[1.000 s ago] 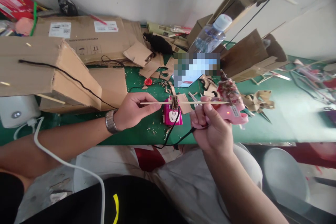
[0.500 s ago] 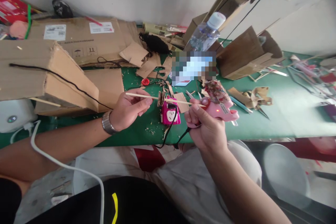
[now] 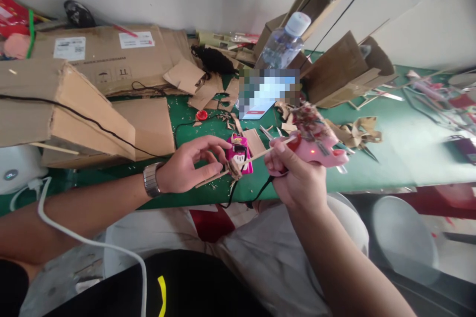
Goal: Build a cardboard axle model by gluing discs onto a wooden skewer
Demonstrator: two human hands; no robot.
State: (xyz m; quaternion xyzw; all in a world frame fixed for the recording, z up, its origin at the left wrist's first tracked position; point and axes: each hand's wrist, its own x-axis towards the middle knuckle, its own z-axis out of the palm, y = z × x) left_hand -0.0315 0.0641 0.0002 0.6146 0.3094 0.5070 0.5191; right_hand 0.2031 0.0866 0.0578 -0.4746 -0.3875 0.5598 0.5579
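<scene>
My right hand (image 3: 297, 171) is closed round a pink hot glue gun (image 3: 316, 143) with a small light lit and debris stuck on its body. Its thumb and finger also pinch one end of a thin wooden stick (image 3: 256, 157). The stick slants down to the left and passes through a small cardboard wheel (image 3: 234, 169). My left hand (image 3: 191, 163) is beside that wheel, thumb and forefinger apart. The thumb tip is close to the wheel; whether it touches is unclear. Behind the wheel, a magenta power socket (image 3: 243, 146) lies on the green tabletop (image 3: 372, 171).
Cardboard boxes (image 3: 92, 109) stand at left, with a black cord across them. Behind are a water bottle (image 3: 282, 42), a partly blurred phone (image 3: 256, 109) and a cardboard structure (image 3: 334, 74). Scissors (image 3: 267, 132) and cardboard scraps lie mid-table. A white cable (image 3: 89, 241) crosses my left forearm.
The stick has tilted, its left end dropping and its right end rising. My left hand has released the stick's left end and opened beside the cardboard wheel. My right hand keeps the glue gun.
</scene>
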